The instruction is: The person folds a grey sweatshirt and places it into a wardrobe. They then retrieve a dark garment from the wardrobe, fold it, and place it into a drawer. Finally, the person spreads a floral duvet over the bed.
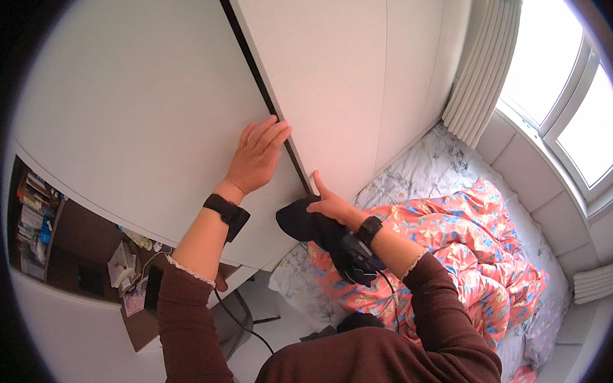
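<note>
My left hand [257, 153] lies against a white wardrobe door [152, 100], its fingertips at the dark gap beside the neighbouring white door [331, 71]. The fingers are fairly straight and hold nothing visible. Lower and to the right, my right hand [334, 205] has hold of a dark cloth garment [298, 219], which hangs down below the wrist. Its thumb points up against the lower edge of the right-hand door; the other fingers are hidden behind the cloth. Both wrists wear black straps with small devices, and cables run down from them.
On the right, a bed with a floral sheet [442, 150] carries a crumpled coral patterned quilt [467, 237]. Pleated curtains [485, 71] flank a bright window [544, 63]. At lower left are a bookshelf [34, 222] and a desk with small items. A grey chair [231, 315] stands nearby.
</note>
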`<move>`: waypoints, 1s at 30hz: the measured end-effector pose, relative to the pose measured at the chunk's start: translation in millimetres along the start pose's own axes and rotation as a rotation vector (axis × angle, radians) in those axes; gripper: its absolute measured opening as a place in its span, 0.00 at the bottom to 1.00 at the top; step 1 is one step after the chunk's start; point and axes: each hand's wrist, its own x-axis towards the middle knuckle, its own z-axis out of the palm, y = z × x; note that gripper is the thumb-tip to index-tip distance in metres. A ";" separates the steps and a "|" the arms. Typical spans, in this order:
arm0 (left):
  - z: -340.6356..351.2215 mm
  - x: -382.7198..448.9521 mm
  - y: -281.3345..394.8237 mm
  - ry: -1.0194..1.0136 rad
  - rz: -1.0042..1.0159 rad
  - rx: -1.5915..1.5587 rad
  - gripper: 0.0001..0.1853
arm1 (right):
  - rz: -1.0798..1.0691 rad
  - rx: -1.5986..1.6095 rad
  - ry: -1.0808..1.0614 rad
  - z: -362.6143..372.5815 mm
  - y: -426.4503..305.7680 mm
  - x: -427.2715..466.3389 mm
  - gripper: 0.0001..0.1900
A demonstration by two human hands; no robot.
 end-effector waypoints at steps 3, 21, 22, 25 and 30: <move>8.0 8.1 0.4 -0.211 -0.008 0.101 0.32 | -0.060 -0.013 0.028 3.4 -3.6 6.9 0.50; 30.9 17.0 -2.0 -0.500 -0.091 0.561 0.35 | 0.474 0.258 -0.203 15.3 160.0 -143.5 0.22; 31.3 17.2 -1.4 -0.514 -0.099 0.567 0.35 | 0.484 0.285 -0.191 13.5 157.4 -147.0 0.22; 33.7 17.4 -2.4 -0.537 -0.117 0.594 0.35 | 0.388 0.343 -0.113 10.5 144.9 -155.9 0.21; 50.1 5.0 -8.2 -0.348 -0.098 0.428 0.36 | 0.324 0.523 -0.060 13.0 113.0 -175.8 0.19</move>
